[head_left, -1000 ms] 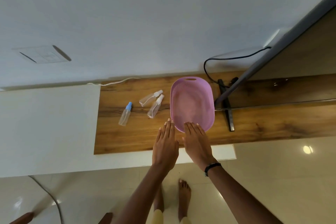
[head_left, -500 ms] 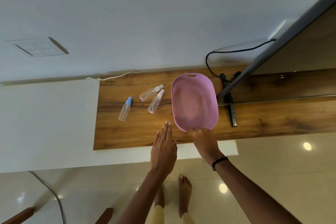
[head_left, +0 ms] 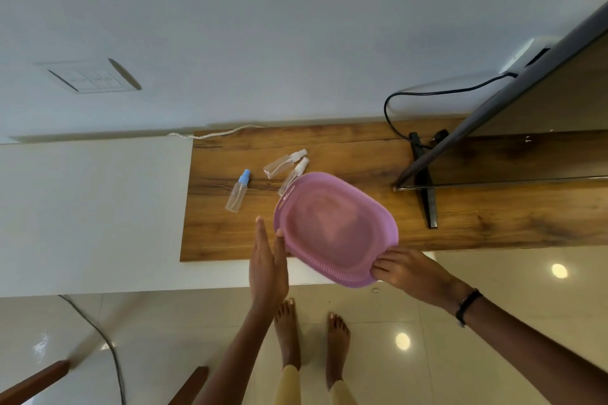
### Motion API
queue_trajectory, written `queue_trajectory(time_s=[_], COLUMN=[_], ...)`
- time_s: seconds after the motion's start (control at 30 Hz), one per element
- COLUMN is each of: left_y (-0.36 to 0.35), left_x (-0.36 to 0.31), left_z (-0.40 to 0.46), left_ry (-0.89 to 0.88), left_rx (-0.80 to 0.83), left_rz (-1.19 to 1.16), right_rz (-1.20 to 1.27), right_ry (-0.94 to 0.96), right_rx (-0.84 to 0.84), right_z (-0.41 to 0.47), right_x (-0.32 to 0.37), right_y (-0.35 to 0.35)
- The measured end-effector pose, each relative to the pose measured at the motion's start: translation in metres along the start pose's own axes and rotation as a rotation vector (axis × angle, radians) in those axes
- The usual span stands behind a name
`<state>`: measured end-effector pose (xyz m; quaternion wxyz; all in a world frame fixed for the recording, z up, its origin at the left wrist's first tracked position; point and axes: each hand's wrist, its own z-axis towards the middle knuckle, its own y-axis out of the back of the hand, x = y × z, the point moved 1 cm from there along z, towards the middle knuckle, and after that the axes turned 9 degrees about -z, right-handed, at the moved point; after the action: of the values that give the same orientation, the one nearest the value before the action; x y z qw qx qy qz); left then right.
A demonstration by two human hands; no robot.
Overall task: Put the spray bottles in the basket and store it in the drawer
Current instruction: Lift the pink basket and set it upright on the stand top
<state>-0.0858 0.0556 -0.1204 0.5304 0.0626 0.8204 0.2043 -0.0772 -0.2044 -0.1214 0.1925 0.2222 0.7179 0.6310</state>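
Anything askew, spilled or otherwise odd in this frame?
Nothing is spilled or broken. The pink basket is tilted and turned askew, with the right hand gripping its near rim; it covers part of one clear spray bottle. All three bottles lie on their sides on the wooden shelf.

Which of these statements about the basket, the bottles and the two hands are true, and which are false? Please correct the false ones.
1. The right hand grips the rim of the pink basket. True.
2. The three spray bottles already lie inside the basket. False: all lie on the wooden shelf, outside it.
3. The blue-capped bottle lies to the left of the two white-capped bottles. True.
4. The left hand holds a bottle. False: it is open and flat, beside the basket's edge.
5. The basket's rim partly covers one white-capped bottle. True.
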Motion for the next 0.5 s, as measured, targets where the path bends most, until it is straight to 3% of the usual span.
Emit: queue_trajectory(time_s=[0.17, 0.27, 0.37, 0.43, 0.5], left_y=[0.026, 0.035, 0.036, 0.033, 0.032], left_x=[0.016, 0.029, 0.035, 0.036, 0.037], left_z=[0.011, 0.010, 0.003, 0.001, 0.002], left_ry=[0.042, 0.062, 0.070, 0.066, 0.070], left_rx=[-0.046, -0.064, -0.086, -0.109, -0.109], left_rz=[0.152, 0.198, 0.175, 0.170, 0.158], right_rz=[-0.078, -0.119, -0.037, 0.073, 0.333], right_ry=[0.206, 0.165, -0.093, -0.373, -0.715], right_rx=[0.015, 0.004, -0.124, -0.199, -0.204], right_z=[0.013, 0.024, 0.032, 0.036, 0.037], right_x=[-0.013, -0.016, -0.014, -0.005, 0.009], right_y=[0.014, 0.016, 0.010, 0.005, 0.001])
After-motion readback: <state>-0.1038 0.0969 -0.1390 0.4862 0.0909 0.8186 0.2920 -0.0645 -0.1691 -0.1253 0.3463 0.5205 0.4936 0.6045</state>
